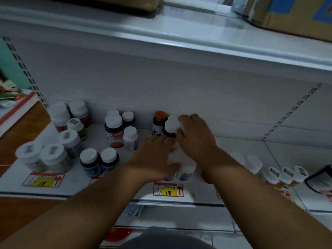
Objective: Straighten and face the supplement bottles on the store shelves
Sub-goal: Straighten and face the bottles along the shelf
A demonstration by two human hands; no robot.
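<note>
Supplement bottles stand in loose groups on a white shelf (75, 180). My right hand (195, 135) grips a dark bottle with a white cap (170, 127) near the back wall, beside an orange-capped bottle (159, 123). My left hand (154, 157) lies over white-capped bottles (186, 174) at the shelf front, thumb curled against one of them; its fingers reach toward the dark bottle's base. Which bottle the left hand holds is partly hidden.
White-capped bottles stand at the left (53, 155), centre-left (115, 130) and right (285, 175). Yellow price tags marked 118 (168, 191) sit on the shelf edge. A black object (321, 178) is at far right. An upper shelf (179, 38) carries cardboard boxes (294, 13).
</note>
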